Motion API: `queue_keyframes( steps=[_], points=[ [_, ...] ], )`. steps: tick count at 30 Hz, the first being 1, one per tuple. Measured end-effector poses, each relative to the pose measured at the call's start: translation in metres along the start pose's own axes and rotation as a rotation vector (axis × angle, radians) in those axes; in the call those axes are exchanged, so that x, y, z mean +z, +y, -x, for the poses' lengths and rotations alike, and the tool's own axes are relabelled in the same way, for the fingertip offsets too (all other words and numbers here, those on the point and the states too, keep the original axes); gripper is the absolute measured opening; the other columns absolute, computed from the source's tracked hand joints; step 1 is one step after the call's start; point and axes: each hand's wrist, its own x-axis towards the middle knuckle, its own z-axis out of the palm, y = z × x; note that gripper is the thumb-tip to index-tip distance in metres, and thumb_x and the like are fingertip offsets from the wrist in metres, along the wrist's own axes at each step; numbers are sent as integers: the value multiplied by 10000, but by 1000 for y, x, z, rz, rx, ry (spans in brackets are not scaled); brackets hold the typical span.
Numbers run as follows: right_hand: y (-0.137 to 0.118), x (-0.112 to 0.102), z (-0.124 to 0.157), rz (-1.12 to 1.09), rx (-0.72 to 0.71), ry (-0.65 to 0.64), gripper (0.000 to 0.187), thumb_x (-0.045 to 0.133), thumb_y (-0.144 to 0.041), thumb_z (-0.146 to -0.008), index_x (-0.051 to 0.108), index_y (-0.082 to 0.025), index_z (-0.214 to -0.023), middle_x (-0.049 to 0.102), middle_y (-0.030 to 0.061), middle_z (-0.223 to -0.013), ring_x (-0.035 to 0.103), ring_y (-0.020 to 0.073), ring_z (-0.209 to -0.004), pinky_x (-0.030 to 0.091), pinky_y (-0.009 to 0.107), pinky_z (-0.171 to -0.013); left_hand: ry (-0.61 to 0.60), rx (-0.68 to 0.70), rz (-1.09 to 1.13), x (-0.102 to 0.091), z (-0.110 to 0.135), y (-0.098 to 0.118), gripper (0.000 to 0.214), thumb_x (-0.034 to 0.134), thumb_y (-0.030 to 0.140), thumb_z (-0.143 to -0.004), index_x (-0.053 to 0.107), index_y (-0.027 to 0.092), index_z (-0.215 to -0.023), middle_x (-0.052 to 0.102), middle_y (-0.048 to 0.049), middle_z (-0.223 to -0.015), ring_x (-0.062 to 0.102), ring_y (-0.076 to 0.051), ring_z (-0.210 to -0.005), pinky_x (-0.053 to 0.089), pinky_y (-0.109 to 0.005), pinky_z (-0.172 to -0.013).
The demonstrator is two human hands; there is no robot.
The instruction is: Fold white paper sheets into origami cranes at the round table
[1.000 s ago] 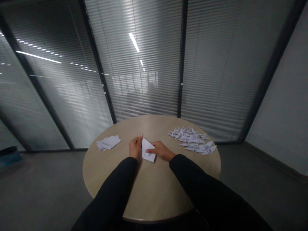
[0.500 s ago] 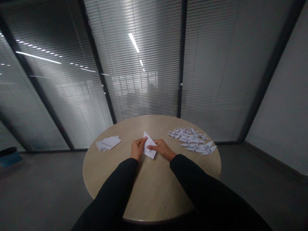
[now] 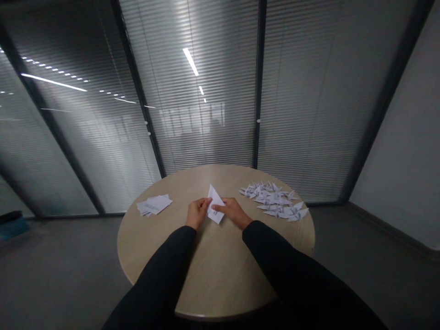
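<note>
A folded sheet of white paper [image 3: 215,213], with some dark print on it, is held between my two hands over the middle of the round table. Its pointed tip rises above my fingers. My left hand [image 3: 197,212] is closed and pinches the paper's left edge. On the other side, my right hand [image 3: 234,211] grips the right edge, its thumb lying across the front face. The right fingers behind the paper are hidden.
The round wooden table [image 3: 223,275] carries a small stack of white paper sheets [image 3: 154,205] on the left. Several folded paper cranes [image 3: 275,200] lie in a pile on the right. Glass panels with blinds [image 3: 213,137] stand behind, and a blue bin [image 3: 13,225] is at far left.
The folded paper has shifted slightly right and turned a little in my fingers. Both hands keep hold of it and stay almost in place.
</note>
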Motion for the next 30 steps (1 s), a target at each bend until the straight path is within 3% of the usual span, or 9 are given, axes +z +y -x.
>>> queue_keyframes(
  steps=[4, 10, 15, 24, 30],
  points=[
    [1, -1, 0, 1, -10, 13, 464, 725, -453, -560, 684, -76, -829, 681, 72, -729, 611, 177, -633, 443, 276, -598, -15, 5, 23, 0, 0, 0, 462, 503, 536, -746, 658, 108, -667, 508, 7, -511, 405, -101, -496, 278, -210, -465],
    [-3, -2, 0, -20, -41, 97, 469, 722, -456, -568, 682, -75, -839, 680, 81, -746, 608, 181, -646, 446, 279, -602, -131, -52, 142, 2, -1, -3, 458, 536, 559, -710, 660, 119, -691, 563, -17, -566, 474, -128, -539, 371, -227, -533],
    [-8, 2, 2, -63, -67, 87, 469, 713, -452, -587, 678, -79, -870, 681, 80, -755, 610, 179, -649, 454, 282, -613, -56, 52, 10, -1, 4, 4, 420, 507, 527, -754, 643, 145, -644, 554, -11, -538, 489, -129, -527, 378, -222, -533],
    [-5, -2, -1, -65, -65, 150, 464, 723, -458, -567, 675, -79, -831, 681, 85, -740, 611, 188, -626, 457, 282, -580, -121, -70, 206, 2, 1, 0, 450, 546, 561, -705, 661, 127, -734, 629, -44, -642, 572, -153, -572, 460, -252, -563],
    [-6, -2, 0, -76, -59, 134, 471, 718, -478, -565, 672, -88, -824, 682, 79, -741, 614, 189, -632, 462, 284, -581, -90, -17, 79, 0, 2, 1, 411, 521, 536, -737, 622, 154, -623, 596, -26, -564, 575, -153, -534, 429, -237, -524]
  ],
)
